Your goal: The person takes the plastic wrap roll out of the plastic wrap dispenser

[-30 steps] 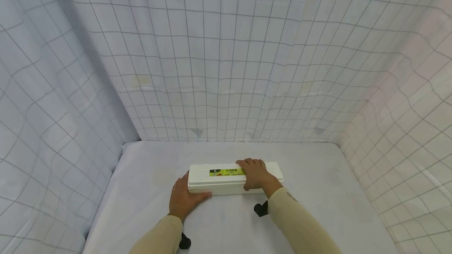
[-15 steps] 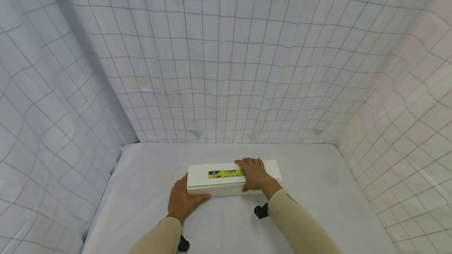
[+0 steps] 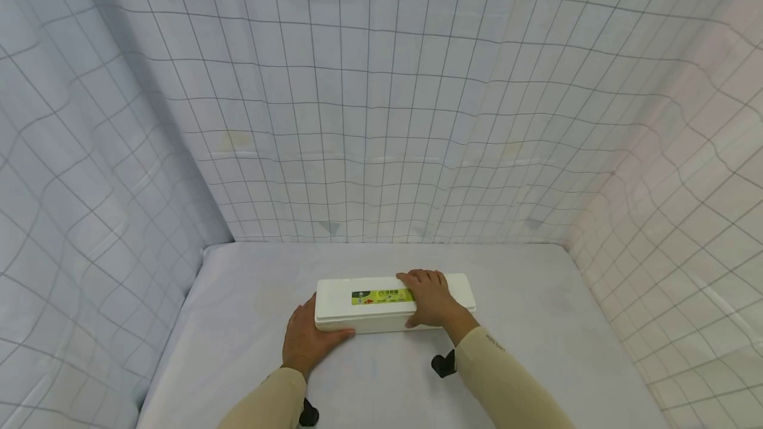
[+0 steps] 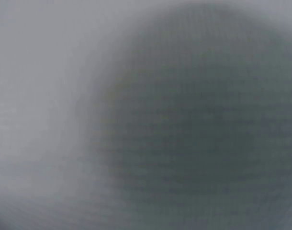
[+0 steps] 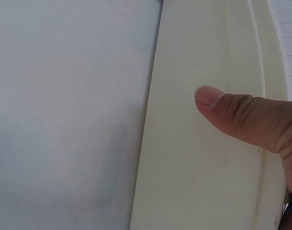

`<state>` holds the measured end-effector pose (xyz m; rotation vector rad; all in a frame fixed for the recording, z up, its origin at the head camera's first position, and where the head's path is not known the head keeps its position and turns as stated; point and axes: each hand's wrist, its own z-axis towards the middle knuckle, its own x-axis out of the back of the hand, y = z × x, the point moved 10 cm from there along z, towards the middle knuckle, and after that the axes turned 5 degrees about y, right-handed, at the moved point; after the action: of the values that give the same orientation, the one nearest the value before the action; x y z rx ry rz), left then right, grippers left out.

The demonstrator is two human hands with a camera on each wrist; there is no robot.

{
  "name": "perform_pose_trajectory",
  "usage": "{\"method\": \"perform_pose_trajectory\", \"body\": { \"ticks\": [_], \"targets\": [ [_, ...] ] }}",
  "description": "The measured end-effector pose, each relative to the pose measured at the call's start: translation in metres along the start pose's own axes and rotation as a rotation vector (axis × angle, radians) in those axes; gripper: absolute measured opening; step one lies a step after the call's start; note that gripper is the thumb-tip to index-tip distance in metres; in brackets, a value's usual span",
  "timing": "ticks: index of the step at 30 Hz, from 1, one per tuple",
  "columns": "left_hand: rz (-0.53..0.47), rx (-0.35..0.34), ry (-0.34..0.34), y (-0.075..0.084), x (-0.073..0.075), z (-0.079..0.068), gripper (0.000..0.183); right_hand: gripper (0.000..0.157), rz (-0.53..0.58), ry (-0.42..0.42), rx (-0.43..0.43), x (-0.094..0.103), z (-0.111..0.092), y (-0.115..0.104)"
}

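A long white lidded box [image 3: 381, 325] lies crosswise on the white-covered table, with a yellow-green printed label [image 3: 381, 297] on its lid. At its left end my left hand [image 3: 308, 336] holds the corner, thumb stretched along the front side and fingers around the end. My right hand [image 3: 430, 298] grips the box from above, right of its middle. Its fingers lie over the lid, covering the label's right end, while the thumb [image 5: 232, 110] presses the front side in the right wrist view. The left wrist view is only a grey blur.
White cloth walls with a dark grid [image 3: 381, 118] enclose the table [image 3: 518, 349] at the back and both sides. Black wrist-camera pieces [image 3: 444, 364] show beside both beige sleeves [image 3: 507, 376].
Both hands keep their places on the box. The right end of the lid rose slightly half a second ago and sits a little lower now, the right hand moving down with it.
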<state>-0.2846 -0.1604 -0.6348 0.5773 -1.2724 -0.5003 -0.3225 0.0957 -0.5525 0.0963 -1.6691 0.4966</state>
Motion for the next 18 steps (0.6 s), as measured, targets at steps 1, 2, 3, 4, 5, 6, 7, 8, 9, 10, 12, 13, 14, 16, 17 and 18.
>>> {"method": "perform_pose_trajectory", "body": {
  "ticks": [1,2,3,4,5,6,7,8,9,10,12,13,14,16,17,18],
  "targets": [
    [-0.002,-0.001,0.001,0.0,0.0,0.0,0.125,0.108,-0.001,0.006,0.002,0.0,-0.001,0.0],
    [-0.001,-0.006,0.003,0.0,0.0,0.001,0.125,0.108,-0.002,0.012,0.003,0.001,-0.001,0.0],
    [-0.003,-0.009,0.005,0.001,0.0,0.001,0.125,0.108,-0.006,0.02,0.004,0.002,-0.002,0.0],
    [-0.007,-0.012,0.008,0.001,0.001,0.002,0.125,0.108,-0.005,0.03,0.004,0.004,-0.003,0.0],
    [-0.01,-0.016,0.011,0.002,0.001,0.002,0.125,0.107,-0.001,0.037,0.004,0.006,-0.004,0.0],
    [-0.013,-0.019,0.012,0.002,0.002,0.003,0.125,0.107,-0.001,0.044,0.003,0.007,-0.005,0.0],
    [-0.015,-0.02,0.013,0.003,0.002,0.003,0.125,0.107,0.001,0.051,0.003,0.009,-0.005,0.0],
    [-0.014,-0.022,0.013,0.003,0.003,0.003,0.125,0.106,0.0,0.054,0.001,0.01,-0.006,0.0],
    [-0.013,-0.022,0.013,0.003,0.002,0.003,0.125,0.106,-0.003,0.056,-0.002,0.011,-0.007,0.0],
    [-0.011,-0.022,0.011,0.003,0.002,0.003,0.125,0.106,-0.004,0.057,-0.005,0.012,-0.007,0.001],
    [-0.004,-0.02,0.006,0.003,0.002,0.003,0.125,0.106,-0.013,0.058,-0.01,0.012,-0.008,0.002],
    [-0.002,-0.017,0.004,0.002,0.001,0.003,0.126,0.106,-0.018,0.058,-0.013,0.012,-0.008,0.002],
    [0.001,-0.014,0.001,0.002,0.001,0.003,0.126,0.106,-0.022,0.061,-0.016,0.012,-0.009,0.003],
    [0.003,-0.003,-0.01,0.001,0.001,0.002,0.127,0.106,-0.027,0.065,-0.02,0.012,-0.01,0.004],
    [0.005,0.003,-0.015,0.001,0.001,0.002,0.128,0.106,-0.025,0.065,-0.024,0.013,-0.01,0.005],
    [0.004,0.009,-0.019,0.0,0.001,0.002,0.128,0.107,-0.025,0.067,-0.025,0.014,-0.011,0.005]
  ]
}}
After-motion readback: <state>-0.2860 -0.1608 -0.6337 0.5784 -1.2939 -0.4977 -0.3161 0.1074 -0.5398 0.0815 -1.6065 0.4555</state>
